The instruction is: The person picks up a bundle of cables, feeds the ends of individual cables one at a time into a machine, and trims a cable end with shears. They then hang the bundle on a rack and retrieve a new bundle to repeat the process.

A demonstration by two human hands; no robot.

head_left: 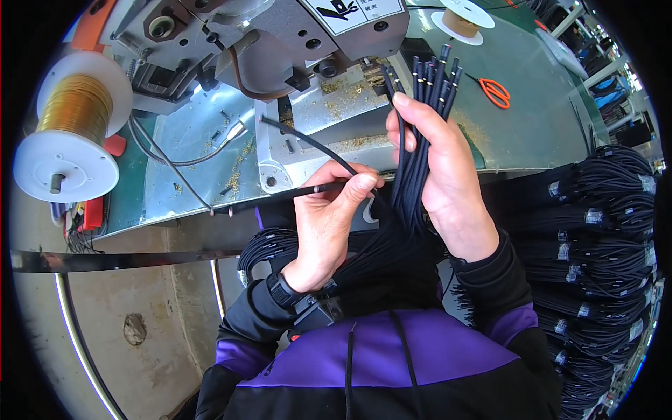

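My right hand (451, 168) is wrapped round a bundle of black cords (415, 168), their ends pointing up, several with small gold-coloured bands near the tips. Its thumb lies close to a couple of cords at the bundle's left side. My left hand (325, 217), to the left and lower, pinches a single black cord (308, 141) between thumb and forefinger. That cord's free end points up and left, toward the machine. A second dark strand with pale bands runs left from the same hand. Lower lengths of the cords hang over my lap.
A metal press-like machine (280, 56) stands ahead, with gold scraps on its base. At left is a large spool of gold-coloured wire (75, 105). Orange-handled scissors (495, 93) and a smaller spool (462, 24) lie on the green table (525, 70). Bundled black cords (595, 238) hang at right.
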